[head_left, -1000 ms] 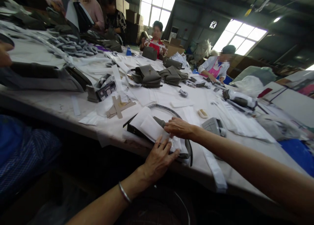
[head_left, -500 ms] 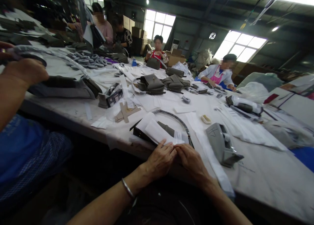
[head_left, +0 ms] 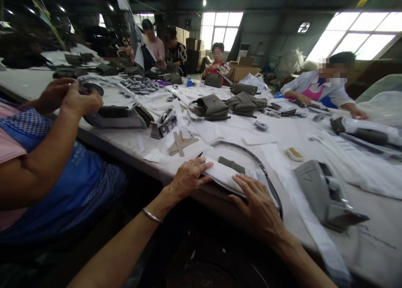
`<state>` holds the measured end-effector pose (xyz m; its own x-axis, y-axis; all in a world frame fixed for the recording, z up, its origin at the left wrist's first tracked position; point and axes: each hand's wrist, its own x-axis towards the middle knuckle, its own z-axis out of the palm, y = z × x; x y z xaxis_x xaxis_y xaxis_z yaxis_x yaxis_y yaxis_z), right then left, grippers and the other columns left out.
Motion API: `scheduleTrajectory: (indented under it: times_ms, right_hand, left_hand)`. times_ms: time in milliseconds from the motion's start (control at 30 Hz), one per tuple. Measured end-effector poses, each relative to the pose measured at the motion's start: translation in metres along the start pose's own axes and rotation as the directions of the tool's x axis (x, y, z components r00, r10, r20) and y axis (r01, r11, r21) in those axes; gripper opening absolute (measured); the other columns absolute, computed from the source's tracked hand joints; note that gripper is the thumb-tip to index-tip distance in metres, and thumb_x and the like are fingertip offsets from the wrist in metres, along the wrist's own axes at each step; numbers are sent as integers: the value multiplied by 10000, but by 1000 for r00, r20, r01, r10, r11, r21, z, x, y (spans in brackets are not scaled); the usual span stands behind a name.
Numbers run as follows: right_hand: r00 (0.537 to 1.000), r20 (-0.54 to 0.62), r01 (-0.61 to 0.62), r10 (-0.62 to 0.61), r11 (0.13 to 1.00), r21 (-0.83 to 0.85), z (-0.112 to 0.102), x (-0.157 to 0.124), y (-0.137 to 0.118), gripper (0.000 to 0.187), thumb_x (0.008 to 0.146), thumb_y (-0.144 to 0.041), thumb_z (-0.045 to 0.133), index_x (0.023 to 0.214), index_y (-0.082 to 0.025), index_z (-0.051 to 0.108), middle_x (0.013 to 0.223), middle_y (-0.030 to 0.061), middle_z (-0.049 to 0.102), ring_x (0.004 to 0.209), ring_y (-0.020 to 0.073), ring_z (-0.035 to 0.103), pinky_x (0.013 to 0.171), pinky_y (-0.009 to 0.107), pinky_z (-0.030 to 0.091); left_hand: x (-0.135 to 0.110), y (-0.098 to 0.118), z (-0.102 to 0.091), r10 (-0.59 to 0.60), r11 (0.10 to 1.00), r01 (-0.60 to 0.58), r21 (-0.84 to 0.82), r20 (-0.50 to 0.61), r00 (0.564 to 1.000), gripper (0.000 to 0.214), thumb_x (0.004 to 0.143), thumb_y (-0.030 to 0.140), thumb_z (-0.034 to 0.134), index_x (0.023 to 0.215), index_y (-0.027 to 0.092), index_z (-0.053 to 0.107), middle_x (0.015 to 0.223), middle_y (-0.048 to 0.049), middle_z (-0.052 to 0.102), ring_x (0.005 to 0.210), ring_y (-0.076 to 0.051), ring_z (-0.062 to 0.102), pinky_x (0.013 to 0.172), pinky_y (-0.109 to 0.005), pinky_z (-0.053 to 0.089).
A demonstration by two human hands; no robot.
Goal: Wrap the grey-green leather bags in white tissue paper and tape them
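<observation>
Right in front of me a dark handbag lies near the table edge, with a folded white paper sheet (head_left: pixel 221 174) over it. A grey-brown strap piece (head_left: pixel 231 164) shows beyond the sheet. The bag's handle (head_left: pixel 262 162), wrapped in clear film, arches away from me to the right. My left hand (head_left: pixel 188 177) rests with fingers apart on the left end of the sheet. On its right end lies my right hand (head_left: pixel 259 202), fingers spread. Much of the bag is hidden under the paper and my hands.
To the right stand a grey box-shaped piece (head_left: pixel 326 193) and a small cream dish (head_left: pixel 294 154). Crossed cardboard strips (head_left: pixel 182 144) lie at left. A co-worker in a blue apron (head_left: pixel 78 170) sits close on the left. More grey bags (head_left: pixel 211 106) lie farther back.
My hands were together at the paper's near edge; now they are apart, the left moved left and the right moved right, fingers spread. The view has turned left.
</observation>
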<state>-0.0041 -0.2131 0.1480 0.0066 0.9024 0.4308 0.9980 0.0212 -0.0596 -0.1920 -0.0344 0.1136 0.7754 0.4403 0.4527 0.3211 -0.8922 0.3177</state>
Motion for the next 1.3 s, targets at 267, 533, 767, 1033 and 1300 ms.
scheduleTrajectory:
  times_ms: [267, 533, 767, 1033, 1300]
  right_hand:
    - [974, 72, 209, -214, 975, 74, 39, 1, -10, 485, 929, -241, 530, 1393, -138, 436, 1374, 129, 576, 1291, 238, 515, 1107, 469, 425]
    - [985, 56, 160, -164, 985, 59, 43, 10, -9, 459, 932, -218, 476, 1386, -147, 462, 1352, 135, 595, 1271, 253, 537, 1090, 489, 431]
    - [983, 94, 151, -156, 987, 55, 47, 9, -7, 449, 920, -207, 496, 1365, -151, 482, 1351, 126, 598, 1282, 251, 522, 1110, 494, 400]
    - [978, 143, 143, -152, 987, 71, 46, 11, -8, 548, 878, -355, 614, 1364, -149, 465, 1338, 132, 603, 1253, 267, 540, 1107, 502, 395]
    - [954, 235, 156, -184, 979, 129, 32, 17, -7, 602, 766, -101, 528, 1362, -152, 466, 1379, 132, 567, 1278, 267, 511, 1101, 508, 403]
  left_hand:
    - [-33, 50, -12, 39, 993, -47, 106, 76, 996, 513, 869, 297, 674, 1346, 232, 498, 1197, -107, 613, 1032, -263, 617, 861, -422, 551]
    - [-27, 22, 12, 234, 970, -239, -38, -115, 965, 348, 972, 144, 423, 1303, 155, 530, 1306, -98, 608, 1291, -216, 499, 1104, -406, 415]
    - [-38, 13, 13, 223, 975, -221, -31, 90, 971, 646, 868, 359, 662, 1425, 173, 392, 1391, -129, 544, 1359, -305, 417, 1128, -544, 331]
    - [-31, 11, 32, 152, 985, -156, -76, -47, 987, 363, 905, 180, 548, 1266, 218, 553, 1225, -61, 659, 1173, -204, 579, 1083, -455, 378]
    - [-33, 14, 35, 100, 987, -110, -121, -82, 992, 366, 870, 121, 531, 1216, 221, 598, 1174, -54, 675, 1133, -200, 596, 1067, -446, 413]
